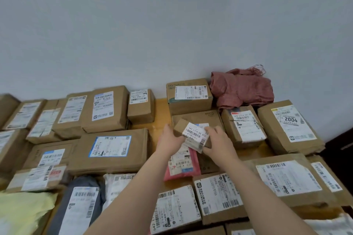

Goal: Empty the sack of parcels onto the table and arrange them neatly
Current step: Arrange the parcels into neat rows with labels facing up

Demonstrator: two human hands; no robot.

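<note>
Small box (193, 132): centre of the frame, label side up, tilted. It is over the upper end of a pink mailer (183, 166) and in front of a flat brown box (198, 117). Whether it rests on either cannot be told.
Risk, slip: the box is held by its ends only, so an uneven release would probably drop it askew onto the pink mailer.
Risk, crowding: the free gap here is narrow, and setting the box down carelessly could nudge the neighbouring parcels out of line.
Box relative to hands: it sits between the two hands, which touch its opposite ends.
Left hand (169, 140): grasps the left end, its fingers hidden behind the box.
Right hand (219, 145): grasps the right end, fingers curled over the top edge.
Neighbouring parcel: a taped box (243, 126) lies just right of the right hand.
Sack (242, 89): crumpled at upper right against the wall, apparently emptied.
Tabletop (162, 108): a bare yellow strip shows above the left hand.
</note>
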